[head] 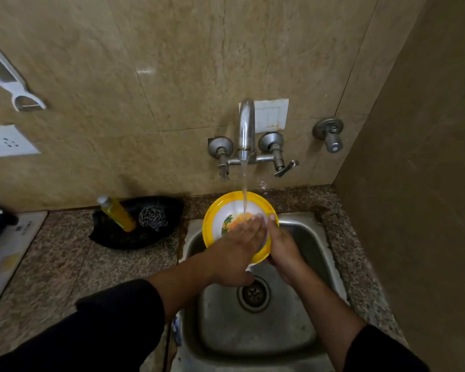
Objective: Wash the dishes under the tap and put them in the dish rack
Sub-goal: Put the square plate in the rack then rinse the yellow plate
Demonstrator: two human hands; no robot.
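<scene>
**A:** Where is the plate?

**B:** The plate [212, 213], yellow at the rim and white in the middle with a printed picture, is held tilted over the back left part of the sink [314, 237]. Its face is turned toward the camera.

**A:** And the water?

**B:** The water [244, 194] falls from the tap [246, 124] straight onto the plate's middle.

**A:** How do the hands lie?

**B:** The left hand [235, 244] rests flat on the plate's face, fingers straight and close together, with their tips under the stream. The right hand [282, 247] grips the plate's right edge with the thumb over the front of the rim. Its other fingers are hidden behind the plate.

**A:** What is below them?

**B:** The drain [253, 293], in the sink's floor, just under the wrists.

**A:** And around the sink?

**B:** To the left, on the speckled counter [65, 264], a black tray [113, 237] sits against the wall. A yellow bottle [118, 214] leans in it, and a steel scourer [153, 218] lies just beside the bottle.
</scene>
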